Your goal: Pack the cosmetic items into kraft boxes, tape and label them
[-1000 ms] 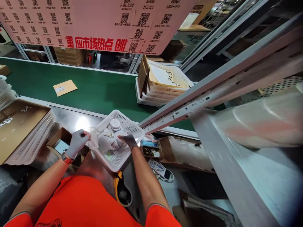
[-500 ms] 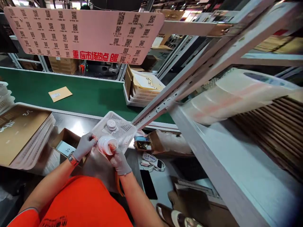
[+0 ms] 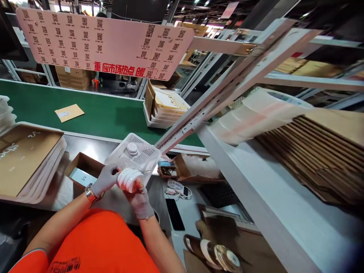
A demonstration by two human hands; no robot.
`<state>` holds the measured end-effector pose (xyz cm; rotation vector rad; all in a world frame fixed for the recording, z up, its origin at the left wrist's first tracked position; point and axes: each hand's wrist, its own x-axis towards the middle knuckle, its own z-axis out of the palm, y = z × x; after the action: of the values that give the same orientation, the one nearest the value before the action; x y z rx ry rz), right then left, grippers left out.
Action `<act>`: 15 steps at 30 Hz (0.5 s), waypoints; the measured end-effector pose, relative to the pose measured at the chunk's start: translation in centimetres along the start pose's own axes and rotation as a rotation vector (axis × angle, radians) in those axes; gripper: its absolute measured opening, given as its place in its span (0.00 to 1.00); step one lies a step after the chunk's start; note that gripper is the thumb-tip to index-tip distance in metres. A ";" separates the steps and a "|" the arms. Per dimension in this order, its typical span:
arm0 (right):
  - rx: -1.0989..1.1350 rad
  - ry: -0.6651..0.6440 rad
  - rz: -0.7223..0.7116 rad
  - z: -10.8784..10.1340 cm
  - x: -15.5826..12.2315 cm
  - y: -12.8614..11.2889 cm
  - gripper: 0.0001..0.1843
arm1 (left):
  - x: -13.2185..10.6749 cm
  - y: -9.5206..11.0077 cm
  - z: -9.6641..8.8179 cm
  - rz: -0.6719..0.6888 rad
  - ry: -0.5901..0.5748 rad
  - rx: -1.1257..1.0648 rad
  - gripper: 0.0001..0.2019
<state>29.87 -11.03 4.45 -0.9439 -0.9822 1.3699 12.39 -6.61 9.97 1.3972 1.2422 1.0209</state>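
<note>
A stack of white round jars is held by my gloved right hand, whose fingers wrap its right end and underside. My gloved left hand is closed in a pinch at the stack's left end; what sits between its fingertips is too small to make out. Just beyond both hands lies a white perforated basket, tilted, with a white round jar inside. To the left of my left hand stands an open brown carton, and a pale blue-white box lies in it.
Stacked white trays topped with brown card stand at left. A green conveyor belt runs behind, carrying a brown envelope. On my right are a slanted metal post, a shelf and a black phone.
The jar stack has turned in my right hand, so its open-looking end faces more to the right. My left hand has stayed close to its left end. The view has shifted slightly.
</note>
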 end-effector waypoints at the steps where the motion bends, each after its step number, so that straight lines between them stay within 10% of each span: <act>1: 0.091 -0.008 0.070 0.3 0.4 -0.1 0.36 | -0.1 0.0 0.0 -0.002 -0.035 -0.016 0.10; 7: 0.306 0.337 0.184 -1.0 1.2 0.9 0.39 | -0.2 -0.6 -0.3 -0.115 0.042 -0.139 0.15; 10: 0.102 0.579 0.036 -1.1 0.4 1.9 0.37 | -0.3 -1.2 0.4 -0.065 0.057 -0.080 0.14; 15: -0.507 0.531 -0.192 -0.6 -1.5 1.6 0.36 | -0.9 -1.7 1.5 0.073 0.061 0.160 0.08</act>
<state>29.96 -12.50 2.70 -1.4560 -0.9845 0.6537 13.44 -7.63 7.99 1.5543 1.3504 1.0389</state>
